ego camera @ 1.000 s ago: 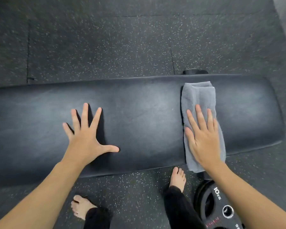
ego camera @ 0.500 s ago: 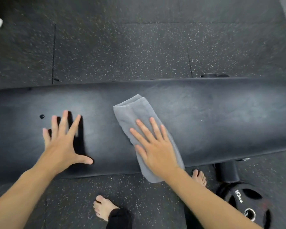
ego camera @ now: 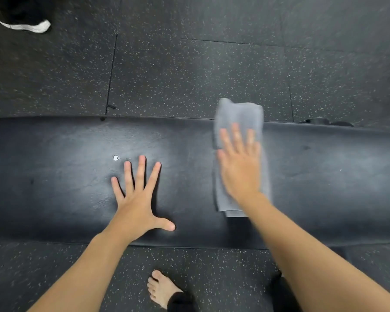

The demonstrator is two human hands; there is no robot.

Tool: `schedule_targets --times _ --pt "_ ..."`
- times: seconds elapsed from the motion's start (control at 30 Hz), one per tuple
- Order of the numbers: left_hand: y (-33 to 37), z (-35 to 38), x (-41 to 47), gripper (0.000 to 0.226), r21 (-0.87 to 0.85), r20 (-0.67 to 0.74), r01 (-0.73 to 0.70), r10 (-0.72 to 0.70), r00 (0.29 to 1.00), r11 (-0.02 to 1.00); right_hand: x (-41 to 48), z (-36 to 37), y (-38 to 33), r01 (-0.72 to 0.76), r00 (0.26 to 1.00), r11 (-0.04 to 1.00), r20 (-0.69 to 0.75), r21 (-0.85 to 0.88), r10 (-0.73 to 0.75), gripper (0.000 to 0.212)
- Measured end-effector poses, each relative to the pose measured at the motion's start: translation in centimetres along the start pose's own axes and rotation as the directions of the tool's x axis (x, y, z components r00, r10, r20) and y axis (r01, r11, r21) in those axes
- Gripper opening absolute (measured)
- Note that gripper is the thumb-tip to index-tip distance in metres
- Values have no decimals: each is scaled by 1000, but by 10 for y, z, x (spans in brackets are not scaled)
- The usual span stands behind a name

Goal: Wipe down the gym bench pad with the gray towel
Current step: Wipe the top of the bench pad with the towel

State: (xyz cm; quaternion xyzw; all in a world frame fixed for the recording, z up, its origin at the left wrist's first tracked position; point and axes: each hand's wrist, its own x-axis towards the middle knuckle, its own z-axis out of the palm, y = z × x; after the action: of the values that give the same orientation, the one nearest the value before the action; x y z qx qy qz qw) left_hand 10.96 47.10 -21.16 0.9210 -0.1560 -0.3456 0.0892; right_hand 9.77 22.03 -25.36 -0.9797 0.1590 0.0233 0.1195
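The black gym bench pad runs across the view from left to right. A folded gray towel lies across it right of centre, its far end hanging past the pad's far edge. My right hand presses flat on the towel, fingers together, blurred by motion. My left hand rests flat on the bare pad left of the towel, fingers spread wide, holding nothing. A small white spot marks the pad just beyond my left fingertips.
Dark speckled rubber floor tiles surround the bench. My bare foot stands on the floor below the pad's near edge. A black-and-white shoe sits at the far top left. A black bench part shows behind the pad at right.
The towel under my right hand slid left along the pad, then turned straight and pushed toward the far edge. My left hand shifted along the pad. The weight plate has left the view.
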Motion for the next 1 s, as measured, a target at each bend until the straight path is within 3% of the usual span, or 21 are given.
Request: schedule_targets --times 0.1,0.2,0.27,0.33,0.43,0.5,0.6,0.7,0.8,0.9,1.0 --pt "-1 0 -2 154 -47 -15 -30 30 999 998 7 21 -83 283 957 959 72 -11 -281 57" --pt "-11 -2 -6 148 -64 -59 -111 107 992 992 9 20 -79 390 920 920 60 -35 -388 54" --pt "-33 -7 -13 139 -96 -113 -197 186 976 976 11 12 -41 312 950 948 31 -65 -310 53" --pt "-73 -19 -23 133 -81 -193 -210 192 962 974 10 1 8 90 996 993 7 -70 -90 56" --pt "-155 -46 -36 141 -111 -300 32 -64 952 993 -12 -16 57 -47 998 994 27 -99 50 61" --pt "-202 -60 -38 160 -148 -207 215 -242 948 965 -30 -18 52 -51 998 993 41 -110 56 59" --pt "-227 -63 -35 165 -119 -54 242 -250 967 963 -44 -7 -1 -133 991 991 2 -33 133 57" --pt "-225 -59 -35 160 -141 -54 234 -244 968 962 -46 11 -74 -64 998 998 17 -11 64 57" --pt "-227 -60 -35 160 -157 -50 235 -246 968 959 -39 39 -175 98 994 994 49 39 -100 54" --pt "-230 -57 -33 159 -156 -59 237 -248 967 959 -40 68 -283 392 912 918 107 50 -395 55" --pt "-231 -56 -32 156 -163 -67 224 -237 969 961 -42 80 -327 456 875 889 171 28 -454 55"
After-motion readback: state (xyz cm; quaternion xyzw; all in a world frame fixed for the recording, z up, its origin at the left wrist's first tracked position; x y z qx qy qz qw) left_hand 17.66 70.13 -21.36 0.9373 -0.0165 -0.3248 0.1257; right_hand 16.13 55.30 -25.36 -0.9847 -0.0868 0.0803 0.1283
